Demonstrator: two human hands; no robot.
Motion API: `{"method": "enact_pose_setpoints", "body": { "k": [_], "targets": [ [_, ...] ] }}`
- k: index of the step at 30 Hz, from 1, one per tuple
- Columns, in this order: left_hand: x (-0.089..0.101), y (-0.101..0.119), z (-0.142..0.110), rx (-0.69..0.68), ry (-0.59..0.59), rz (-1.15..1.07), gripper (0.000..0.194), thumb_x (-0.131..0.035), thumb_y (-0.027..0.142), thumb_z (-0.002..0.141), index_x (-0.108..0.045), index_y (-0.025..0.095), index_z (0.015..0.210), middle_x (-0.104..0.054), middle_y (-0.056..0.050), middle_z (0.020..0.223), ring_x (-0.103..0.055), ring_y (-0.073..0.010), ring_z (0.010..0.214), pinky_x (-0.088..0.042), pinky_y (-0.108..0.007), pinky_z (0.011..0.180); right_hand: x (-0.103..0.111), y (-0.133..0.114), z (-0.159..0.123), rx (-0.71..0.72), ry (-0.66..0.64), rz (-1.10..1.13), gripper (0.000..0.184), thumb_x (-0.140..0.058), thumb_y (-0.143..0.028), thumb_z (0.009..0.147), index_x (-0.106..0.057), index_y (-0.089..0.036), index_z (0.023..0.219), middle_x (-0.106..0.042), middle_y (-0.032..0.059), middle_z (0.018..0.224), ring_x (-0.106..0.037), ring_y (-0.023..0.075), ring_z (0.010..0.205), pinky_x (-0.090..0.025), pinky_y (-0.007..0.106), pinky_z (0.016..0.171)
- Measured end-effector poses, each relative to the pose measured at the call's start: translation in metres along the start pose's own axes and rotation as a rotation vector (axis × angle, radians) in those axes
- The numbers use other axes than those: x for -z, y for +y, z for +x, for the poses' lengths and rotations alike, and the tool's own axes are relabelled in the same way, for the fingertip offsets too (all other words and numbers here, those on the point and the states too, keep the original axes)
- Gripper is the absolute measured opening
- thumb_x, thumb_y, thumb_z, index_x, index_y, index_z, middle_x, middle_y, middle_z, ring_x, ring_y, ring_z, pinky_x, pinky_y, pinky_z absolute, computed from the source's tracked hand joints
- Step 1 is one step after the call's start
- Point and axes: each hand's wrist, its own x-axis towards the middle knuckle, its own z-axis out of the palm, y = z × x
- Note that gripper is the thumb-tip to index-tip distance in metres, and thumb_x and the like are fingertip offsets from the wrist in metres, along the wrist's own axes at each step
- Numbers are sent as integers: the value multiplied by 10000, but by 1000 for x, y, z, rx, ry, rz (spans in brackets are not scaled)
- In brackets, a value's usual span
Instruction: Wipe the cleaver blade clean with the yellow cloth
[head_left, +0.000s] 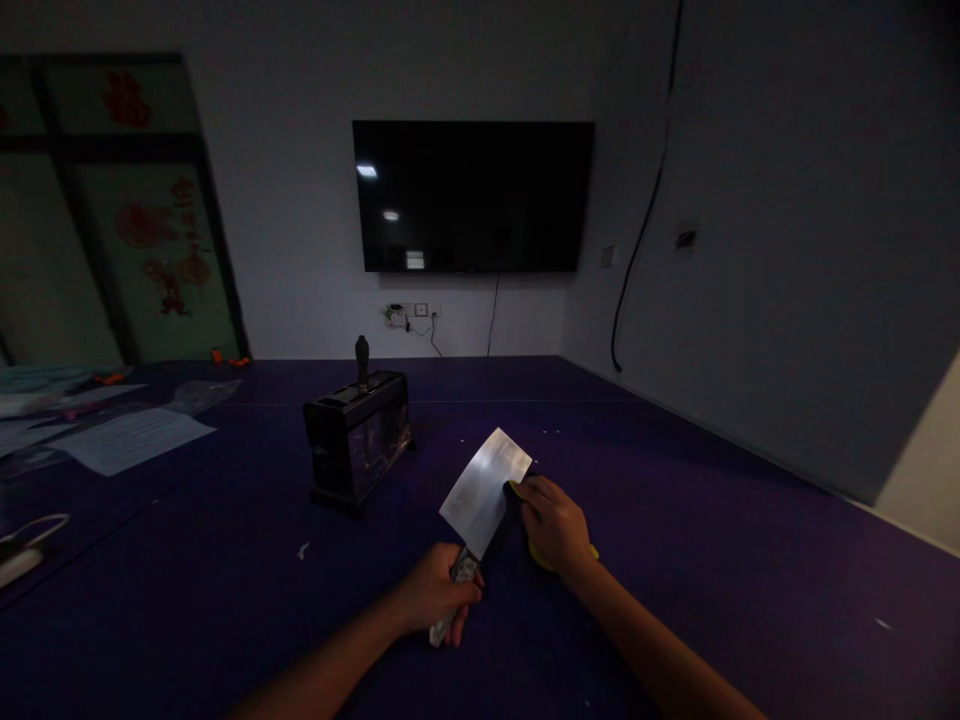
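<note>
Cleaver (486, 490): one, held above the purple table (675, 560), long axis running from handle near the person up and right to the blade tip. Left hand (437, 590) grips its handle, fist closed. Right hand (555, 525) presses one yellow sponge (541, 556) against the blade's edge. One knife block (356, 435) stands behind.

Two bare forearms in shot, no sleeves showing.

Left hand (439, 592) and right hand (553, 525) are uncovered too: no gloves, rings, watch or bands visible in this dim light.
</note>
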Motion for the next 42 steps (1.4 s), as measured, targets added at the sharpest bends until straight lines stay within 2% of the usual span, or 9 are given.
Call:
{"method": "enact_pose_setpoints", "body": {
  "k": [7,14,23,33,38,42],
  "targets": [
    [3,-1,-1,-6,-53,25,202,-497,183,638,-435,165,830,-434,105,402,-486,-119,316,-338,-184,307,4,13,4,-130,24,-26,314,-389,-165,792,-627,-202,994,-612,55,923,-582,180,828,-474,294,726],
    [3,0,-2,-1,-47,46,188,-483,162,639,-449,158,824,-450,96,412,-484,-113,318,-327,-178,301,6,16,5,-205,47,-41,301,-385,-182,798,-623,-187,983,-615,61,930,-589,180,799,-474,283,680],
    [0,1,0,-8,-18,1,198,-496,178,629,-443,168,820,-434,102,407,-486,-121,317,-335,-188,309,0,7,0,-104,5,87,329,-401,-136,762,-628,-195,993,-624,54,876,-594,168,768,-484,276,700],
    [-1,0,2,12,17,2,235,-532,221,636,-448,159,847,-448,99,403,-485,-113,310,-333,-178,316,2,-1,-1,1,-77,67,334,-414,-128,760,-645,-213,986,-635,50,915,-601,164,806,-491,258,701],
    [0,0,2,7,-5,-3,231,-526,205,625,-452,157,838,-449,94,389,-475,-111,309,-329,-173,319,2,4,-1,-14,-62,14,320,-408,-137,764,-658,-215,947,-639,51,908,-595,174,816,-489,278,709],
    [1,1,0,12,-39,5,212,-518,195,621,-454,157,820,-454,93,399,-448,-96,296,-317,-170,317,3,10,2,-95,-42,-22,328,-401,-145,764,-647,-217,969,-637,42,898,-596,173,796,-480,273,689]
  ]
}}
